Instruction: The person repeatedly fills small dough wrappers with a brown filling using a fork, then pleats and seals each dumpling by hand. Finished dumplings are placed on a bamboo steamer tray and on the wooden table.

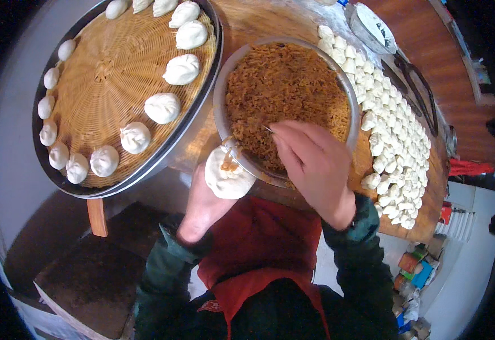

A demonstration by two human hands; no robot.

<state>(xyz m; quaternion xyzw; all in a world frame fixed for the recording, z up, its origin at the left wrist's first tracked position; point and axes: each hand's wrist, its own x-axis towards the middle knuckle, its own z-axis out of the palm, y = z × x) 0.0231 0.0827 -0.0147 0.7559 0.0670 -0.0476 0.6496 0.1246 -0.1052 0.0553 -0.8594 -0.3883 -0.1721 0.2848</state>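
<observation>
My left hand (207, 208) holds a round dough wrapper (232, 187) against the near left rim of a metal bowl. A little brown shredded filling lies on the wrapper. The bowl (220, 95) is heaped with shredded filling (281, 85). Over its near right part is my right hand (311, 163), fingers closed on a thin metal utensil (268, 128), mostly hidden by the hand. To the left, pleated filled buns (162, 108) sit around the edge of a round woven tray (103, 97). Many small dough pieces (392, 140) are spread on the wooden table at the right.
The wooden table (243, 21) extends under the bowl. At the upper right are a floury bowl (368, 27) and dark-handled scissors (421, 91). The tray has a dark raised rim. A wooden bar (97, 217) juts out below it.
</observation>
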